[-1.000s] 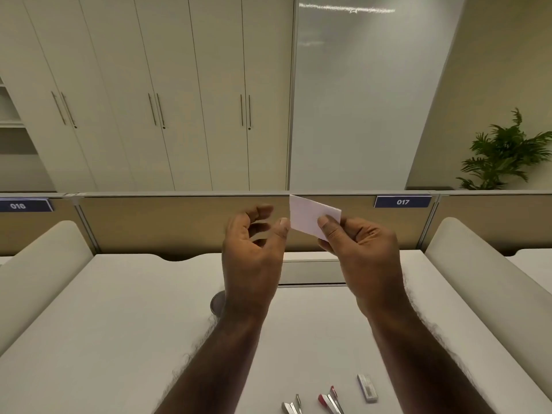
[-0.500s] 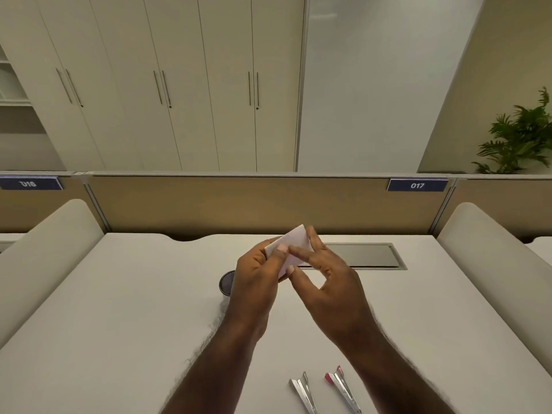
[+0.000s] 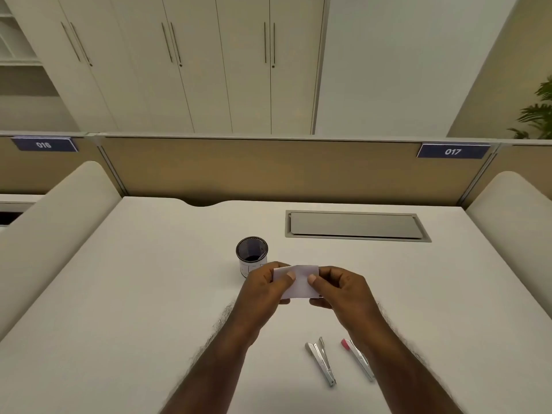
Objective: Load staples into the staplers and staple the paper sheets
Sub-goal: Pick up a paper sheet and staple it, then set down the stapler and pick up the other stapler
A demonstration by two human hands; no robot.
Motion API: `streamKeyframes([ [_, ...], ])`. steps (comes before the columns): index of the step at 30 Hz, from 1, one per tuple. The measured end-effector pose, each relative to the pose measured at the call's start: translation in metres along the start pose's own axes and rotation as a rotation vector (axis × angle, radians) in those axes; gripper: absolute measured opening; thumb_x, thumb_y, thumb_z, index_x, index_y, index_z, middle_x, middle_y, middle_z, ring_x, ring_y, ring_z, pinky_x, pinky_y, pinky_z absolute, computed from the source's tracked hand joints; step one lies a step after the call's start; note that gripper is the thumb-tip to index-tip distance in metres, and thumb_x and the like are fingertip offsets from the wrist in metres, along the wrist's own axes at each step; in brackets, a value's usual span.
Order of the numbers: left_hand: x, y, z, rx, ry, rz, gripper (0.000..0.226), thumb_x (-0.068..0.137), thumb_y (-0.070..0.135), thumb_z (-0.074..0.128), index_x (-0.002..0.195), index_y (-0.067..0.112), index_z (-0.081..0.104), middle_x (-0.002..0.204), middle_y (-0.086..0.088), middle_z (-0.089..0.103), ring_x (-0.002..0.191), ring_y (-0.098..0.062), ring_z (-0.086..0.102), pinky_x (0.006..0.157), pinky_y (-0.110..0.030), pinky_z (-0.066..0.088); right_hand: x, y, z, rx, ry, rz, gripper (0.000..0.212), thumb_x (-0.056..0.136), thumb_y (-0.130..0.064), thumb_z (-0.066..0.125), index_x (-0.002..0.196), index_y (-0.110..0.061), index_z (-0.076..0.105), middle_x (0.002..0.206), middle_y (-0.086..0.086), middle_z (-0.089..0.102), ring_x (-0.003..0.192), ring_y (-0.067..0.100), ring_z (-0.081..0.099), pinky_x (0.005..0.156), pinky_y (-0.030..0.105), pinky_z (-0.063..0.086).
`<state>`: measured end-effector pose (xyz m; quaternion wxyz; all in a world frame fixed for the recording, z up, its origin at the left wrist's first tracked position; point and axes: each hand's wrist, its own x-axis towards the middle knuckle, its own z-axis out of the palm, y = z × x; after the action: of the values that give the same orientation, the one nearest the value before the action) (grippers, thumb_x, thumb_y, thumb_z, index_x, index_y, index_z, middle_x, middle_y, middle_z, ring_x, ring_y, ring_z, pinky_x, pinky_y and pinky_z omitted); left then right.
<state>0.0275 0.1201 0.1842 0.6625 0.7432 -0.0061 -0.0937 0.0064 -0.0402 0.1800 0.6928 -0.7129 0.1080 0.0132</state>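
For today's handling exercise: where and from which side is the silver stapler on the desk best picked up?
Grip the silver stapler across its long body near the middle, coming from above. It lies flat and narrow on the desk, apart from the red-tipped stapler, so its two long sides are probably free for a pinch.

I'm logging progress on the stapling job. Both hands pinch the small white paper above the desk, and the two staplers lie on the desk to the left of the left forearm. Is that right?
Not quite. The head view shows the left hand and right hand pinching the small white paper, but the silver stapler and red-tipped stapler lie between the forearms, near the right one, not left of the left forearm.
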Motion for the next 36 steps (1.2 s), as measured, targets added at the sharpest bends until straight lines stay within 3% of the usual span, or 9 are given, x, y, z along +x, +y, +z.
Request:
streamKeyframes([
  [2, 0.004, -0.017, -0.002, 0.09, 0.02, 0.014, 0.012, 0.091, 0.02, 0.058, 0.095, 0.019, 0.07, 0.086, 0.002, 0.071, 0.079, -0.012, 0.063, 0.069, -0.03, 0.054, 0.005, 0.013, 0.001, 0.011, 0.012, 0.031, 0.012, 0.09, -0.011, 0.063, 0.096, -0.012, 0.074, 0.093, 0.01, 0.074, 0.089, 0.026, 0.07, 0.068, 0.03, 0.06],
  [6, 0.014, -0.055, -0.006, 0.274, 0.145, 0.056, 0.018, 0.092, 0.015, 0.058, 0.105, 0.021, 0.068, 0.097, 0.012, 0.068, 0.089, -0.002, 0.062, 0.07, -0.008, 0.044, 0.019, 0.039, 0.003, 0.011, 0.075, 0.081, 0.013, 0.091, -0.008, 0.062, 0.095, -0.011, 0.073, 0.096, 0.013, 0.072, 0.085, 0.024, 0.068, 0.065, 0.027, 0.058],
  [10, 0.031, -0.101, -0.017, 0.542, 0.185, 0.126, 0.032, 0.092, 0.021, 0.057, 0.123, 0.024, 0.061, 0.125, 0.013, 0.06, 0.118, -0.007, 0.053, 0.1, -0.027, 0.042, 0.038, 0.059, 0.01, -0.067, 0.158, 0.072, 0.016, 0.092, -0.008, 0.06, 0.102, -0.008, 0.072, 0.1, 0.01, 0.071, 0.081, 0.017, 0.067, 0.069, 0.028, 0.06],
  [13, 0.045, -0.131, -0.023, 0.838, 0.17, 0.122, 0.046, 0.094, 0.031, 0.05, 0.139, 0.025, 0.048, 0.15, 0.007, 0.041, 0.141, -0.015, 0.034, 0.117, -0.042, 0.026, 0.056, 0.066, 0.021, -0.173, 0.217, 0.016, 0.018, 0.091, -0.011, 0.061, 0.105, -0.008, 0.072, 0.099, 0.005, 0.072, 0.076, 0.015, 0.069, 0.075, 0.038, 0.061],
  [15, 0.051, -0.144, -0.022, 1.028, 0.13, 0.058, 0.052, 0.096, 0.037, 0.042, 0.147, 0.027, 0.036, 0.158, 0.006, 0.027, 0.148, -0.019, 0.02, 0.119, -0.047, 0.014, 0.065, 0.067, 0.031, -0.268, 0.243, -0.05, 0.018, 0.09, -0.016, 0.063, 0.105, -0.013, 0.072, 0.095, 0.0, 0.073, 0.075, 0.016, 0.07, 0.075, 0.038, 0.061],
  [19, 0.06, -0.168, -0.023, 1.22, 0.059, 0.047, 0.059, 0.084, 0.046, 0.046, 0.137, 0.021, 0.052, 0.148, -0.008, 0.047, 0.136, -0.033, 0.044, 0.105, -0.066, 0.031, 0.084, 0.065, 0.054, -0.449, 0.263, -0.173, 0.016, 0.089, -0.018, 0.064, 0.104, -0.014, 0.07, 0.099, 0.002, 0.073, 0.081, 0.012, 0.065, 0.066, 0.015, 0.052],
  [23, 0.07, -0.194, -0.029, 1.297, 0.001, 0.06, 0.064, 0.089, 0.051, 0.034, 0.144, 0.02, 0.043, 0.154, -0.012, 0.035, 0.142, -0.038, 0.031, 0.107, -0.07, 0.017, 0.106, 0.058, 0.08, -0.597, 0.264, -0.278, 0.016, 0.091, -0.023, 0.063, 0.105, -0.017, 0.068, 0.104, 0.001, 0.071, 0.08, 0.008, 0.06, 0.071, 0.022, 0.055],
  [30, 0.085, -0.222, -0.037, 1.293, -0.027, 0.039, 0.066, 0.095, 0.058, 0.018, 0.147, 0.023, 0.038, 0.156, -0.012, 0.03, 0.144, -0.037, 0.025, 0.107, -0.071, 0.019, 0.149, 0.056, 0.114, -0.947, 0.215, -0.541, 0.017, 0.091, -0.029, 0.06, 0.102, -0.022, 0.071, 0.104, -0.003, 0.071, 0.094, 0.018, 0.063, 0.079, 0.033, 0.051],
  [36, 0.092, -0.241, -0.038, 1.278, -0.022, 0.07, 0.066, 0.093, 0.059, 0.029, 0.149, 0.024, 0.035, 0.157, -0.01, 0.028, 0.145, -0.036, 0.025, 0.107, -0.071, 0.019, 0.173, 0.074, 0.131, -1.225, 0.152, -0.663, 0.013, 0.09, -0.031, 0.063, 0.092, -0.025, 0.074, 0.095, -0.001, 0.07, 0.09, 0.022, 0.058, 0.075, 0.037, 0.044],
])
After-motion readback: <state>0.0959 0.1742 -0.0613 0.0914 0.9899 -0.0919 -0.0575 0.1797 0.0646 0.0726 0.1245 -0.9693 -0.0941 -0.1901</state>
